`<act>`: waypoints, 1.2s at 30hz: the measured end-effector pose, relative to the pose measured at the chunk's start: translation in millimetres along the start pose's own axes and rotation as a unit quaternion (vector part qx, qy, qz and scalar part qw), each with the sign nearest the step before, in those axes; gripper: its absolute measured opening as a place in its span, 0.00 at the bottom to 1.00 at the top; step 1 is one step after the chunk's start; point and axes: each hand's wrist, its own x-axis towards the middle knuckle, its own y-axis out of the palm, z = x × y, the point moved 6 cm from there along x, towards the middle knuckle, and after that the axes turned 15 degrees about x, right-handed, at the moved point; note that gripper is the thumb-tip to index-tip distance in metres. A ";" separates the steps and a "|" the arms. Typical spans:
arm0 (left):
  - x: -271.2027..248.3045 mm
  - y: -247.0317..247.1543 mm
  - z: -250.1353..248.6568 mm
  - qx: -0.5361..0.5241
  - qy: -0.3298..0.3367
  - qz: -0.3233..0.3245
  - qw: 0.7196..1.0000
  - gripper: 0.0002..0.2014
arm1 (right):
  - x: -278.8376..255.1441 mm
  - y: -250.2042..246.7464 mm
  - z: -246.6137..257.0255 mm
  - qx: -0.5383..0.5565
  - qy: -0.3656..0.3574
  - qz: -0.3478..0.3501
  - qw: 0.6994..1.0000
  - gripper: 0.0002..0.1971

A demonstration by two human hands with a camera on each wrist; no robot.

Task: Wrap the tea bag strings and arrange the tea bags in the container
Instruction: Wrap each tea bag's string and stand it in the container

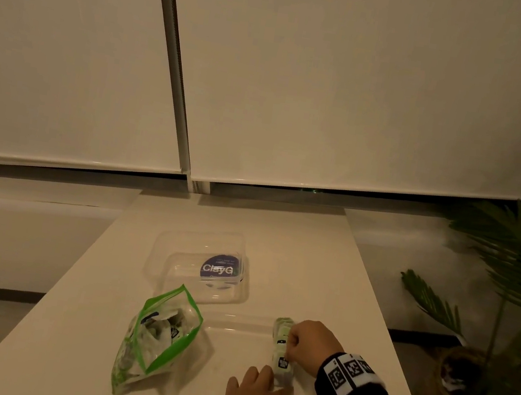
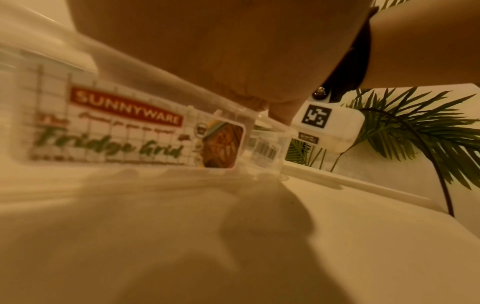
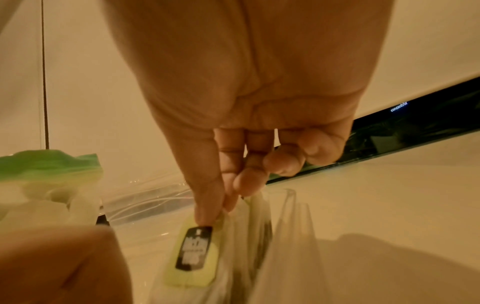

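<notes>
Several tea bags (image 1: 282, 342) stand in a row inside a clear container (image 1: 233, 324) near the table's front. The left wrist view shows the container's "Sunnyware Fridge Grid" label (image 2: 124, 127). My right hand (image 1: 288, 350) pinches one tea bag (image 3: 233, 246) between thumb and forefinger, just above its yellow-green tag (image 3: 194, 257). My left hand (image 1: 257, 389) lies flat with straight fingers on the near part of the container. An open zip bag (image 1: 157, 334) with a green edge, left of the hands, holds more tea bags.
A second clear box (image 1: 163, 250) with a round blue "ClayG" sticker sits farther back at the table's middle. A potted palm (image 1: 507, 302) stands off the table's right edge. White blinds hang behind the table.
</notes>
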 end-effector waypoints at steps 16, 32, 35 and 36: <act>-35.1 -31.7 32.5 -0.099 0.011 -0.135 0.986 0.24 | -7.4 -26.1 38.9 0.195 -0.087 -0.045 0.976 0.08; -147.5 -62.1 173.0 -0.309 -0.142 -0.397 0.852 0.19 | 26.6 77.1 208.9 -0.163 -0.223 0.028 0.961 0.15; -152.7 -60.4 181.2 -0.314 -0.148 -0.396 0.850 0.21 | 32.2 83.6 218.3 -0.198 -0.215 0.029 0.956 0.15; -153.5 -59.7 183.9 -0.312 -0.151 -0.394 0.851 0.21 | 31.1 83.3 222.9 -0.201 -0.219 0.023 0.954 0.14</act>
